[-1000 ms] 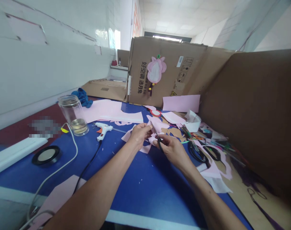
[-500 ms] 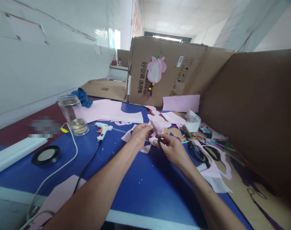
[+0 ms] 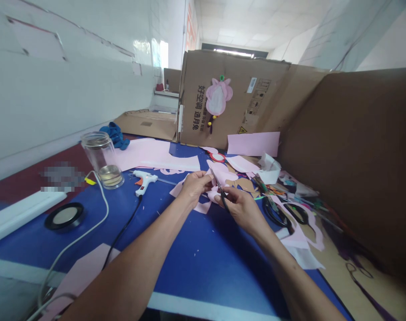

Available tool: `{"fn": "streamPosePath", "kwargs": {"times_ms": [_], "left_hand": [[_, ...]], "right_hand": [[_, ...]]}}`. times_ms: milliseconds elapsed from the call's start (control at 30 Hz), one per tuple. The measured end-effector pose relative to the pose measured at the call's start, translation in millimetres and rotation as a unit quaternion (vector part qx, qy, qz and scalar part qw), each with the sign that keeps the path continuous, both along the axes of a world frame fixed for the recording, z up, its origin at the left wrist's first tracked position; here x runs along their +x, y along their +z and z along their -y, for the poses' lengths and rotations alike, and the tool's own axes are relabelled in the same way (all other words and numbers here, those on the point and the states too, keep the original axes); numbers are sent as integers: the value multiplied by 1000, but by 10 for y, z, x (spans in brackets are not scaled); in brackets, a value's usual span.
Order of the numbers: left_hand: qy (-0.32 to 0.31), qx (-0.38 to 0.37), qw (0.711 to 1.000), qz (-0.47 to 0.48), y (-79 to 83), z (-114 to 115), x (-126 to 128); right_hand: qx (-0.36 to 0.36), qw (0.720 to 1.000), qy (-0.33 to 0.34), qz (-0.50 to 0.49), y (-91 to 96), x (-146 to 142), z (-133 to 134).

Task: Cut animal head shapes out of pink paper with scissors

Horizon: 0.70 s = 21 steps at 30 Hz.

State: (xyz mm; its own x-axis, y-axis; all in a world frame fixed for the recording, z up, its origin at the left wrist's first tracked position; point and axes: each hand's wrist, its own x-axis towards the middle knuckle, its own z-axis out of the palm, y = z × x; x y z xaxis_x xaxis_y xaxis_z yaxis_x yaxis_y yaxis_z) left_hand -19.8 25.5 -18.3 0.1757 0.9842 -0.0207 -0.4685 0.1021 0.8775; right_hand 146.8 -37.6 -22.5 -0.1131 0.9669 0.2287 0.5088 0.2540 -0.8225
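Note:
In the middle of the blue table, my right hand (image 3: pixel 239 205) is closed around the dark handles of a pair of scissors (image 3: pixel 224 199). The blades point up and to the left, up against a small pink piece (image 3: pixel 213 194). My left hand (image 3: pixel 196 186) pinches that piece between thumb and fingers, close to the blades; its exact shape is partly hidden by my hands. More pink cut-outs (image 3: pixel 219 171) lie just beyond the fingers, and a pink scrap (image 3: pixel 203 207) rests below them. Left of my left hand lies a white glue gun (image 3: pixel 144 182).
A glass jar (image 3: pixel 104 160) with some liquid and a roll of black tape (image 3: pixel 64 216) stand at the left. Large pink sheets (image 3: pixel 142 154) lie behind. Cardboard (image 3: pixel 236 98) walls the back and right, bearing a pink flower-like shape (image 3: pixel 217 98). Scraps and tools clutter the right.
Both hands stay in nearly the same place, still holding the pink piece and the scissors. Only a very slight shift at the fingers shows.

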Motion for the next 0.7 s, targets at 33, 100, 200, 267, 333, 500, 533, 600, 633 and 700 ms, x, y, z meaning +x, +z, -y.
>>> {"fn": "streamPosePath", "kwargs": {"times_ms": [33, 100, 200, 267, 333, 500, 533, 600, 633, 700], "left_hand": [[0, 3, 1000, -5, 0, -4, -7], [-2, 8, 1000, -14, 5, -13, -27], [-12, 20, 999, -33, 25, -30, -66], [-17, 29, 998, -47, 40, -39, -91], [-20, 33, 998, -58, 49, -42, -106], [-26, 12, 999, -36, 47, -18, -90], [-25, 8, 999, -29, 47, -11, -82], [-22, 5, 1000, -20, 51, 0, -68], [-21, 5, 1000, -17, 56, 4, -64], [-21, 6, 1000, -12, 70, 10, -59]], "right_hand": [[-3, 1000, -1, 1, 0, 1, 0], [-8, 1000, -1, 2, 8, 1, 6], [-22, 1000, 8, -5, 32, -5, 22], [-28, 999, 13, -8, 47, -12, 31], [-31, 999, 15, -10, 51, -16, 33], [-36, 999, 19, -22, 29, -11, 11], [-38, 999, 19, -26, 28, -10, 8], [-43, 998, 18, -33, 37, -12, 10], [-47, 998, 18, -40, 46, -15, 14], [-57, 996, 23, -62, 69, -26, 27]]}}
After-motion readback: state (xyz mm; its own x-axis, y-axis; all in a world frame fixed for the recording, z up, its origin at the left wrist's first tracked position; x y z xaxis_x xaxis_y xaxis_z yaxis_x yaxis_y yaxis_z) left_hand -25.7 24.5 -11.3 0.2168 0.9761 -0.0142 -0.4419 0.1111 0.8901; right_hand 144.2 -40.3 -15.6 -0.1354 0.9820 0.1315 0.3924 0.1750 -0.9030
